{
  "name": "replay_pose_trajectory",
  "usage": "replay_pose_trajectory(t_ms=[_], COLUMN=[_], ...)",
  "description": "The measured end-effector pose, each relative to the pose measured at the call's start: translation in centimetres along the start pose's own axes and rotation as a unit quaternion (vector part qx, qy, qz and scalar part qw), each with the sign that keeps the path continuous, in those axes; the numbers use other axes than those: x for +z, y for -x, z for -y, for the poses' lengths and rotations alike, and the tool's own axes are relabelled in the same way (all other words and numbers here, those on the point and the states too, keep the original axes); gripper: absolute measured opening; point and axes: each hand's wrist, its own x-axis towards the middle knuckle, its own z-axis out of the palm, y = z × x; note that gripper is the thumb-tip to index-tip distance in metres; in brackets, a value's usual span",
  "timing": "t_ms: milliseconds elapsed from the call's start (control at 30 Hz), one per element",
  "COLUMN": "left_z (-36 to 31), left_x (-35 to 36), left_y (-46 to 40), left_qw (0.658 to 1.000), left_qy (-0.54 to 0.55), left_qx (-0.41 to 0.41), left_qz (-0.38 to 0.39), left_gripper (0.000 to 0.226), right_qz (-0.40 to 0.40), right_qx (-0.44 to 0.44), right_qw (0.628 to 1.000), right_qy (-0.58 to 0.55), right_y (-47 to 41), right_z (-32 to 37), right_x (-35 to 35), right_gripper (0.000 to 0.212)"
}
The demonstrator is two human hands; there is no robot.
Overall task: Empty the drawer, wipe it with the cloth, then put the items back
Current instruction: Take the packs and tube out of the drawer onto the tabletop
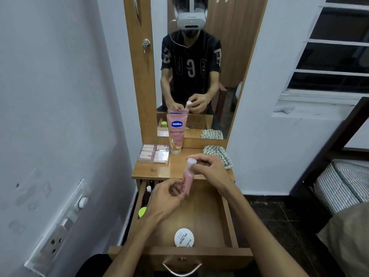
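Drawer holds a nail-polish tub. Both hands grip the pink bottle: left hand low, right hand at cap. Stand it upright beside the Vaseline tube on the surface.

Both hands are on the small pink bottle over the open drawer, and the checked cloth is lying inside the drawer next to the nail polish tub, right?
Not quite. The head view shows the checked cloth on the tabletop by the mirror, not in the drawer. The rest holds: left hand and right hand grip the pink bottle, and the nail polish tub lies in the drawer.
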Motion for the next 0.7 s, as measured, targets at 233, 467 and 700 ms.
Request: replay_pose_trajectory(t_ms=[233,467,700], left_z=[-2.2,-0.9,1.9], left_x=[1.8,2.8,2.3], left_y=[-3.6,-4.7,-0.5], left_qw=[0.990,0.990,0.968], left_qy=[-0.015,-0.061,-0.133], left_qx=[0.009,0.010,-0.005], left_qz=[-0.137,-0.129,0.213], left_gripper=[0.029,0.018,0.021], right_qz=[-0.072,-0.194,-0.208], right_qx=[-0.033,-0.046,-0.034], right_qw=[0.987,0.963,0.954], right_qy=[0.141,0.180,0.211], right_y=[-2.9,-7.7,-12.8], right_z=[-1.9,-3.3,-5.4], right_x=[0.8,0.6,0.7], right_gripper=[0.040,0.015,0.016])
